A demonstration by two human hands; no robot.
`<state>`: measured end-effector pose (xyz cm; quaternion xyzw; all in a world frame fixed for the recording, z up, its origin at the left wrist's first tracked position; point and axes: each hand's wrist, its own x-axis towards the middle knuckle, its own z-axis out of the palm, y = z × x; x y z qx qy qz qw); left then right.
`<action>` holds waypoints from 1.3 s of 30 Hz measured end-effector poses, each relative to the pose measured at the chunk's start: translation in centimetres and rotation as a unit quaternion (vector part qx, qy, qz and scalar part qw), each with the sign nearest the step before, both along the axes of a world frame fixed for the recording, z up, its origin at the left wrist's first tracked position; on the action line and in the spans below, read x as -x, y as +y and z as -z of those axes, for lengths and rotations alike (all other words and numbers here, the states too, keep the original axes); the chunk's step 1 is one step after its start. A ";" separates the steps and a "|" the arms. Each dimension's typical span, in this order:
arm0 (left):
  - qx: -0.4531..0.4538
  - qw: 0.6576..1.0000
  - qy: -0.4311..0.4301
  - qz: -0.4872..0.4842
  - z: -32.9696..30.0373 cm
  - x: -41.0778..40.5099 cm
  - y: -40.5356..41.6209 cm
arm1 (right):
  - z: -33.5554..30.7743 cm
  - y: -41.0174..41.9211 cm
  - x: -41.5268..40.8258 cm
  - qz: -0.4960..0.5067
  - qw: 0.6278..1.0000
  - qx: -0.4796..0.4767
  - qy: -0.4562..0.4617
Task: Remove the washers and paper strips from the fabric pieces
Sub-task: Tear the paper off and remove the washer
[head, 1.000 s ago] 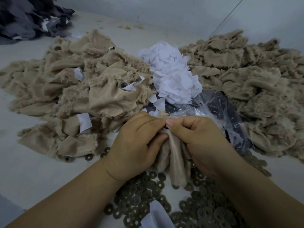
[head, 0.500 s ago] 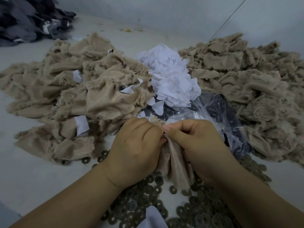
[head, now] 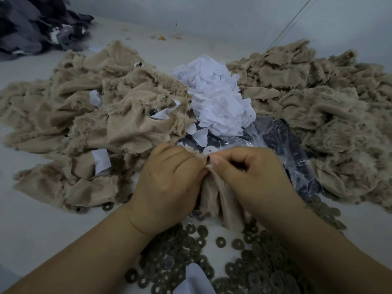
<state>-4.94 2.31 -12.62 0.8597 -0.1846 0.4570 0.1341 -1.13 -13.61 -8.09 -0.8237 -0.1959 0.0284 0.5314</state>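
Nearest the camera, a spread of dark washers (head: 212, 262) lay loose on the pale table (head: 31, 230), with a white paper strip (head: 194, 281) at the bottom edge among them. Just above them both hands met over one beige fabric piece (head: 216, 196) that hung bunched between them down to the washers. The left hand (head: 169, 183) gripped the fabric's top with curled fingers, and the right hand (head: 250, 172) pinched its upper edge between thumb and forefinger, where a small dark bit showed; what it was could not be told. Behind the hands lay a clear plastic bag (head: 282, 145) over something dark, then a heap of white paper pieces (head: 216, 98). Beige fabric heaps flanked it: the left heap (head: 84, 128) with paper strips tucked in, the right heap (head: 318, 102) without visible paper. Farthest left sat a dark grey fabric pile (head: 31, 28).
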 end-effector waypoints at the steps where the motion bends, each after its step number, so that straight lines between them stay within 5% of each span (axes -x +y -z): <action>1: 0.001 1.000 -0.007 0.006 -0.1 -0.1 0.1 | -0.3 -0.2 -0.3 0.019 1.000 0.000 -0.014; 3: -0.006 0.999 -0.016 0.034 0.0 0.0 0.2 | -0.7 -0.6 -1.0 0.072 0.997 0.018 -0.032; 6: -0.014 0.998 -0.037 0.052 0.3 0.3 0.5 | -1.4 -1.6 -2.6 0.112 0.971 0.200 -0.064; 8: -0.008 0.998 -0.052 0.047 0.1 0.3 0.8 | -1.7 -2.1 -3.4 0.088 0.963 0.254 0.014; 13: -0.016 0.995 -0.058 0.078 0.0 0.6 0.5 | -0.9 -1.6 -3.0 -0.014 0.947 0.091 0.306; 18: 0.008 0.993 -0.024 0.117 0.0 0.6 0.0 | -1.0 -1.4 -2.8 -0.063 0.893 -0.163 0.414; 24: 0.202 0.975 0.058 0.068 -0.6 0.9 0.1 | -0.9 -1.0 -2.7 -0.041 0.850 -0.278 0.446; 30: 0.462 0.846 0.253 0.079 -1.1 0.5 -0.5 | -0.5 -0.5 -2.5 -0.076 0.840 -0.348 0.410; 35: 0.544 0.776 0.295 0.122 -0.8 0.0 -0.5 | -0.1 -0.3 -2.1 -0.084 0.864 -0.327 0.374; 39: 0.535 0.783 0.296 0.110 -0.5 -0.1 -0.6 | 0.1 -0.2 -2.0 -0.080 0.884 -0.266 0.377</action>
